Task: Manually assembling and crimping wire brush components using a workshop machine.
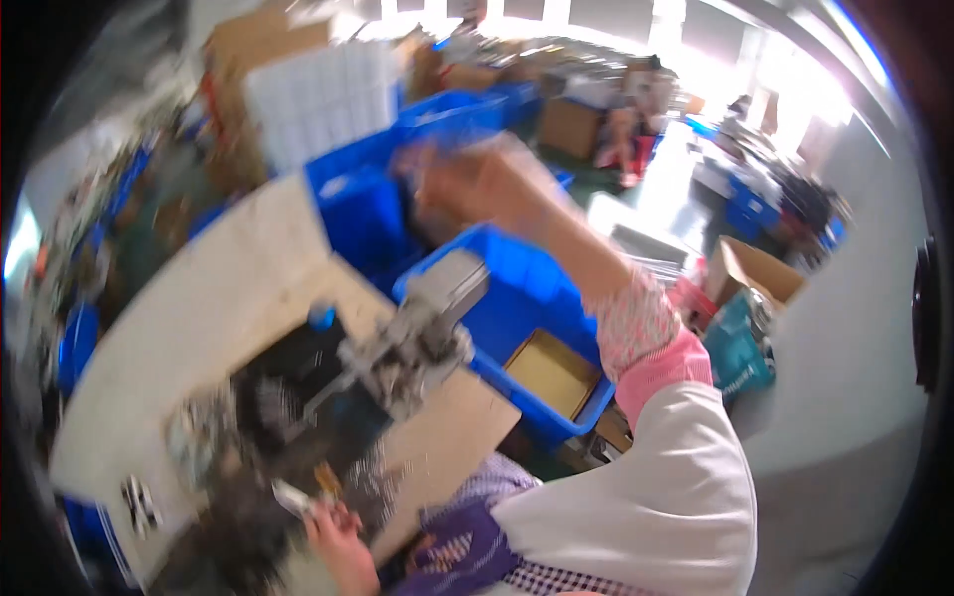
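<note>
My right arm reaches up and forward over the blue bins. My right hand [452, 189] is smeared by motion beside a deep blue bin [363, 214], so its fingers and anything in them cannot be made out. Low in the view, over the worktable [457, 417], my left hand [338, 541] is closed with its fingers pinched. A small pale strip-like piece [292, 498] sticks out from them. Next to it shows a small yellow-brown piece [328, 481]; whether the hand touches it is unclear. A grey metal bench machine [417, 328] stands between my two hands.
A blue bin [517, 288] with a tan flat board [553, 373] inside stands right of the machine. Dark blurred material [234, 531] lies on the table. An open carton [750, 273] and a teal bag [740, 348] are at right. People [636, 119] sit farther back.
</note>
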Demonstrator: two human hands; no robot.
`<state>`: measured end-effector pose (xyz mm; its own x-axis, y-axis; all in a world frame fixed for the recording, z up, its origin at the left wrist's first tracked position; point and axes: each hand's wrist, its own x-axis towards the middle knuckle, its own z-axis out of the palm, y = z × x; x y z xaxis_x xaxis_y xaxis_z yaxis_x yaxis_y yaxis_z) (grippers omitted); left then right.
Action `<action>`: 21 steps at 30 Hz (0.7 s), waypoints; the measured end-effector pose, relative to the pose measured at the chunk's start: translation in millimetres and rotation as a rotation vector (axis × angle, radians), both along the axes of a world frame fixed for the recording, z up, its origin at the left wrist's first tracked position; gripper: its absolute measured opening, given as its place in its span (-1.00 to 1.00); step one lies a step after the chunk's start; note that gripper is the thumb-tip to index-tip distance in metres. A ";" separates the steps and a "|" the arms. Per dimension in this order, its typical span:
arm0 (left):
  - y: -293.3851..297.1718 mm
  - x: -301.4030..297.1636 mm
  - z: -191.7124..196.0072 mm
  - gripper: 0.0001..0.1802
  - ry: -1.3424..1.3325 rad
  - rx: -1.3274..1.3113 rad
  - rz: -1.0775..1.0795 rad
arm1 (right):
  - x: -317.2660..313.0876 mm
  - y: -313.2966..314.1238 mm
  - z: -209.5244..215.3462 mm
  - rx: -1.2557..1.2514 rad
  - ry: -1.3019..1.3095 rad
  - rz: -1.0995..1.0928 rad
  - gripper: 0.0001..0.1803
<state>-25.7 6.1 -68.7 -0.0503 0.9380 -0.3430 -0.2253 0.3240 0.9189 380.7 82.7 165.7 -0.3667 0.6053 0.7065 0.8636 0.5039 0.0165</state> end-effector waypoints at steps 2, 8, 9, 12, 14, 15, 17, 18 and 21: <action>-2.0 18.8 15.1 -0.51 -0.153 -0.081 0.207 | -88.5 5.9 -76.1 -0.288 0.034 0.273 -0.74; 10.9 45.5 64.9 -0.84 -0.551 -0.006 0.116 | -199.7 41.4 -163.9 -0.455 -0.050 0.391 -0.61; 12.8 37.8 83.6 -0.84 -0.572 0.048 0.115 | -207.6 48.2 -172.5 -0.398 -0.151 0.411 -0.64; 10.5 -7.4 100.9 -0.85 -0.807 0.044 -0.026 | -213.6 49.9 -172.7 -0.450 -0.164 0.415 -0.68; 11.2 -37.7 107.3 -0.74 -1.272 -0.030 0.176 | -214.1 51.8 -177.8 -0.403 -0.117 0.435 -0.75; 8.9 -57.3 98.4 -0.71 -1.341 0.088 0.146 | -213.2 47.8 -176.6 -0.416 -0.064 0.477 -0.78; -5.0 -85.2 69.8 -0.65 -1.299 0.243 0.133 | -213.4 34.4 -168.6 -0.486 -0.023 0.577 -0.85; -12.1 -88.1 62.3 -0.61 -1.197 0.266 0.143 | -210.7 38.7 -161.6 -0.491 -0.016 0.576 -0.85; -35.2 -78.4 43.7 -0.74 -0.511 0.342 0.229 | -217.8 78.9 -155.2 -0.463 0.041 0.461 -0.92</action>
<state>-104.1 -29.0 -25.0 -0.1709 0.9834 -0.0609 -0.6895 -0.0752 0.7204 162.9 161.6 10.6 -0.6397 0.6377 0.4291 0.5530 0.7696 -0.3192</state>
